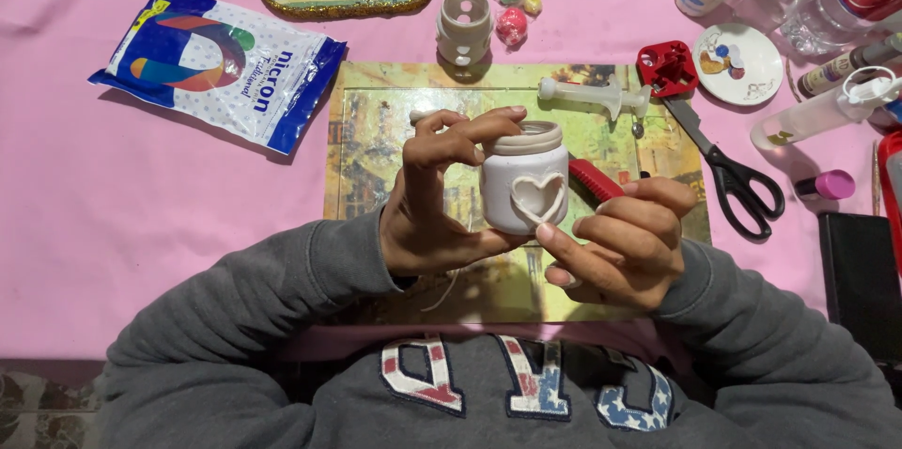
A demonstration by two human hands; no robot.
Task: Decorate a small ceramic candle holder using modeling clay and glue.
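Left hand: the left hand [434,195] is raised above the work board [395,130], and the small white jar [522,188] is clamped between its thumb below and its fingers at the rim.
Right hand: the right hand [615,242] is held just right of the jar; the jar's lower front is touched by one fingertip [545,233], the remaining fingers being curled in, closed on nothing that can be seen.
Jar: it is held upright between the two hands, with a tan clay band round its mouth and a clay heart outline [538,197] laid on its front.
Behind the right hand: a red-handled tool [595,178] is seen on the board, partly hidden by the jar.
Beyond the hands: a syringe [587,92], a tan clay cylinder with holes [464,26] and small coloured clay lumps [515,17] are laid out.
Right of the hands: black-handled scissors [731,172] and a small paint dish [738,64] are set on the pink cloth [141,224].
Left of the hands: a blue and white bag [218,64] is laid well apart.
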